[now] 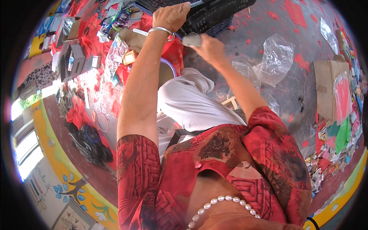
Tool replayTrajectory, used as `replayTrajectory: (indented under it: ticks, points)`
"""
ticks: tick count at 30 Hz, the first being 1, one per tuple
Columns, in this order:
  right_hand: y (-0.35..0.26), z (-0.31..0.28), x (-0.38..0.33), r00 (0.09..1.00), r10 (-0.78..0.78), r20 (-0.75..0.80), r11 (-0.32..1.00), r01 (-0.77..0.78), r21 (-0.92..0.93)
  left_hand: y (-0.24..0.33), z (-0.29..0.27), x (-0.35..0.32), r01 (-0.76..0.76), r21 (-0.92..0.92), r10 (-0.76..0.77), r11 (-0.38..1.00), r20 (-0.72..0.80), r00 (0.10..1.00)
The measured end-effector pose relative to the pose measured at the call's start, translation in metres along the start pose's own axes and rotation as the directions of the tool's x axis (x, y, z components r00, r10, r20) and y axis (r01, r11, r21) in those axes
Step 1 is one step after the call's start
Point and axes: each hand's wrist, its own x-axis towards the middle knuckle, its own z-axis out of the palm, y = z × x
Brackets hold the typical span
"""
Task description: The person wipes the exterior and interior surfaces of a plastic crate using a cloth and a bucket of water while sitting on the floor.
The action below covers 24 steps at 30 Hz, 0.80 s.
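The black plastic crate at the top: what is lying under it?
Under the black plastic crate the grey floor with red scraps shows. The left hand grips its edge; whatever lies directly beneath it is covered.

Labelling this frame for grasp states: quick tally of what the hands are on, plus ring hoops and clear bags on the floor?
Black plastic crate, under the left hand: 1
Grey object, in the right hand: 1
Ring hoops: 2
Large crumpled clear bags: 1
Total: 5
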Motion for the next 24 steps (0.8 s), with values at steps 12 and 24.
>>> replayTrajectory:
  ticks: [12,24]
  points:
    - [0.057,0.029,0.027,0.822,0.528,0.214,0.829,-0.554,0.083,-0.011,0.014,0.005,0.114,-0.086,-0.113,0.990,0.013,0.994]
    - [0.003,-0.011,0.037,0.982,-0.101,0.161,0.983,0.073,0.169,0.010,0.009,0.035,0.318,-0.263,-0.288,0.911,0.147,0.946]
